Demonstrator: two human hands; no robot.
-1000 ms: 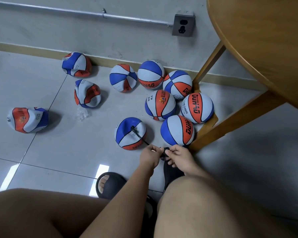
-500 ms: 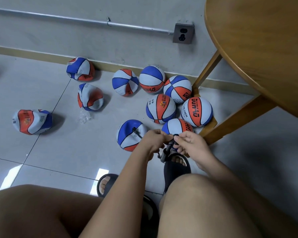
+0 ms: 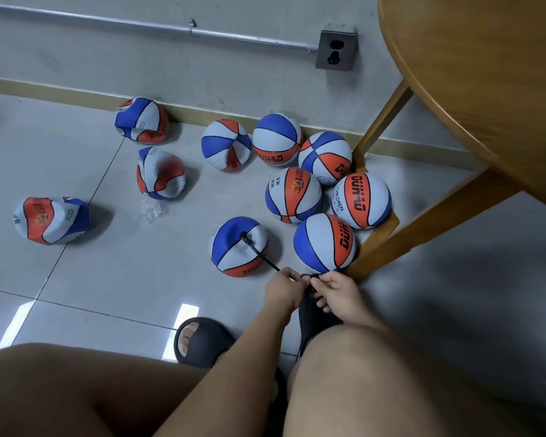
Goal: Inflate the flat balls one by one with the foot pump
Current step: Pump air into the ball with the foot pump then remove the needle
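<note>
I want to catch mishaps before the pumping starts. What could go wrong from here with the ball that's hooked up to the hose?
The hose runs nearly straight from the half-flat ball into the left hand; a tug might pull the needle out.
The right hand pinches a black part beside it, mostly hidden; a loose joint there could leak air.
The round ball close by could get knocked and roll off.

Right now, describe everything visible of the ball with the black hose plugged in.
The ball has blue, pale grey and orange panels with black seams, rubbery-looking. It is partly inflated: rounded but creased on top. It sits on the tiled floor, apart from the fuller ball beside it. A black hose plugs into that creased top and runs to the left hand. No hand touches the ball.
</note>
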